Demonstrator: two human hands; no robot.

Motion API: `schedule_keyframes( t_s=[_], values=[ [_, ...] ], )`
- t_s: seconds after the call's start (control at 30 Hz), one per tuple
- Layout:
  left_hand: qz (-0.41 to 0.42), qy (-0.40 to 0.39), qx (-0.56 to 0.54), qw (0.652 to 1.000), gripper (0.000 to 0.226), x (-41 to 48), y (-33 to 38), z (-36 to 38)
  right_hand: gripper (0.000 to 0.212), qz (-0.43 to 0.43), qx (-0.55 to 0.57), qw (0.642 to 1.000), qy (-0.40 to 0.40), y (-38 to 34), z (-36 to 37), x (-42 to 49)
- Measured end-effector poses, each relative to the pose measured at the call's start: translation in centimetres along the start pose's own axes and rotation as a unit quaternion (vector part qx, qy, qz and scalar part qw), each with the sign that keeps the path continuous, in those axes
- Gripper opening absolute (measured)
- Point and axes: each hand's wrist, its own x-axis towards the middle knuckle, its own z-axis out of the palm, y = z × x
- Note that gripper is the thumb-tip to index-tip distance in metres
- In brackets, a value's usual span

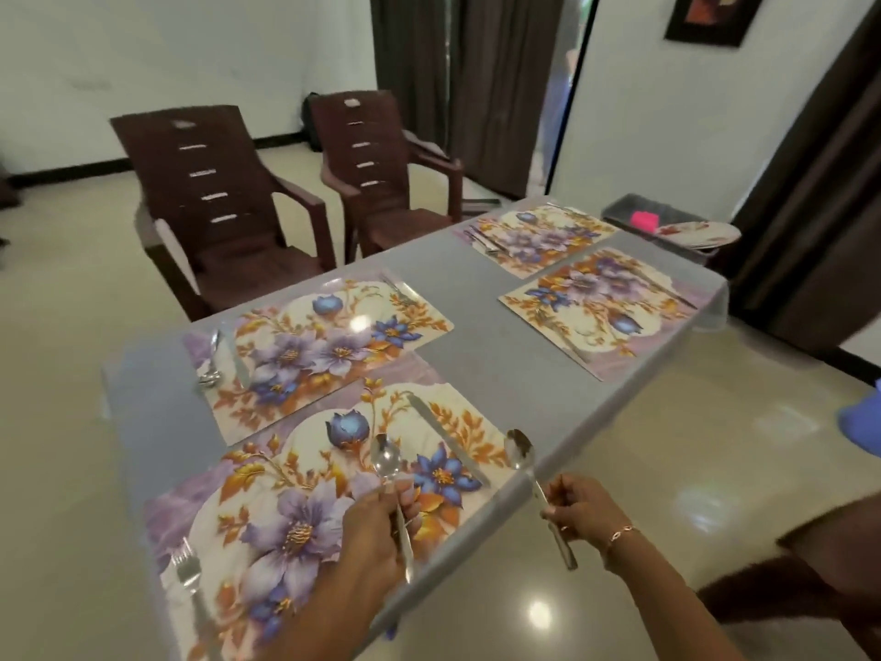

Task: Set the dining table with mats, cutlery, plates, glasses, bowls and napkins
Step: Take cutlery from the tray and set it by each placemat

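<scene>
Several floral place mats lie on the grey table (476, 298). Over the nearest mat (286, 512) my left hand (376, 527) pinches a steel spoon (387, 462) by its handle, bowl pointing away. My right hand (579, 508) grips a second spoon (519, 450) just past the table's right edge. A knife (448, 438) lies on the nearest mat's right side and a fork (188, 572) on its left. The far-left mat (329, 345) carries a spoon and knife (214, 360) and another piece of cutlery (398, 291). Both far mats (538, 236) (600, 307) also hold cutlery.
Two brown plastic chairs (224, 198) (381, 169) stand along the table's far left side. Beyond the far end a dark tray (639, 214) holds stacked plates (701, 233) and something pink. Dark curtains hang at the back and right. Glossy floor lies on my right.
</scene>
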Motion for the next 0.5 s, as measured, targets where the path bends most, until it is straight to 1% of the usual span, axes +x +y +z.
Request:
schedule_keyframes(
  t_s=[0.13, 0.23, 0.33, 0.43, 0.5],
  values=[
    [0.022, 0.048, 0.019, 0.998, 0.022, 0.5, 0.1, 1.6, 0.026, -0.024, -0.029, 0.998, -0.045, -2.1, 0.0, 4.5],
    [0.025, 0.079, 0.024, 0.996, 0.013, 2.0, 0.3, 2.9, 0.027, -0.032, -0.068, 0.994, -0.081, -3.7, 1.0, 8.3],
    [0.041, 0.112, 0.014, 0.993, 0.017, 4.0, 0.6, 4.3, 0.031, -0.047, -0.126, 0.985, -0.108, -4.8, 2.2, 12.3],
    [0.069, 0.107, 0.005, 0.992, 0.014, 5.7, 1.4, 6.0, 0.033, -0.047, -0.167, 0.975, -0.142, -5.9, 3.4, 14.9],
    [0.072, 0.112, -0.008, 0.991, 0.016, 6.6, 1.9, 7.3, 0.033, -0.043, -0.196, 0.966, -0.161, -6.5, 3.7, 16.1]
  ],
)
